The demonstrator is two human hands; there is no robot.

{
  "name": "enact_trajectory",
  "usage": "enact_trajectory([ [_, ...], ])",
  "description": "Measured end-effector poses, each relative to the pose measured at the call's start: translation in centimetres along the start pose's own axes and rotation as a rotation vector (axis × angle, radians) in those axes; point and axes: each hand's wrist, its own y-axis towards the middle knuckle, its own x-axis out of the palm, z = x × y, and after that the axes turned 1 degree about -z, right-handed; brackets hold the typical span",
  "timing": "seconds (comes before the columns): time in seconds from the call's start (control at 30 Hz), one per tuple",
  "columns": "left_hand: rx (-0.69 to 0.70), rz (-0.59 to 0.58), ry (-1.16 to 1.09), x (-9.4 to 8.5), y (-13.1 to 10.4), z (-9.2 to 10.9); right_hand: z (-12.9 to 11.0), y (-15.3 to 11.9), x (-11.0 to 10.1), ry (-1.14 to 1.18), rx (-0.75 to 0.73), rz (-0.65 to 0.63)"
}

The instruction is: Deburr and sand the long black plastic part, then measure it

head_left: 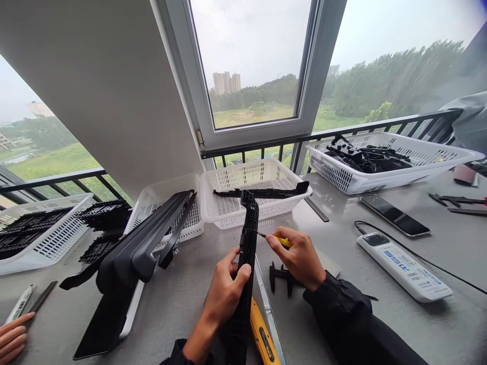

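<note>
My left hand [225, 290] is wrapped round a long black plastic trim strip [248, 243], held upright and tilted away from me. Its ribbed upper end bends to the left. In my right hand [297, 253] is a slim yellow-handled tool [283, 242], pinched near its front. The thin tip of that tool points left and meets, or comes very near, the strip's right edge. Below the strip a yellow tool [263, 334] lies beside a long shiny metal strip [268, 304]. Black calipers [281, 276] rest under my right hand, partly covered.
White baskets hold black parts: one at the middle [228, 219], one at the right [335, 178], one at the left [41, 248]. Dark curved trim pieces [133, 248] overhang another basket. A phone [395, 215] and a white corded device [405, 266] lie right. Another person's hand [13, 337] is far left.
</note>
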Motion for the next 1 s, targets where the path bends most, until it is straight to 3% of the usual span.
enact_trajectory([
  [0.3, 0.009, 0.014, 0.080, 0.2, 0.0, -0.8, -1.1, -0.9, 1.2, 0.044, -0.013, -0.094],
  [0.5, 0.020, -0.013, 0.144, 0.3, 0.1, -0.4, -0.3, -0.4, 0.3, 0.031, 0.007, 0.014],
  [0.83, 0.037, 0.013, 0.024, 0.2, 0.5, -0.8, -1.2, -1.8, 1.9, 0.079, -0.186, -0.138],
  [1.0, 0.046, 0.076, -0.057, -0.4, 0.7, -1.0, -0.3, -1.4, 1.9, 0.078, -0.158, -0.087],
])
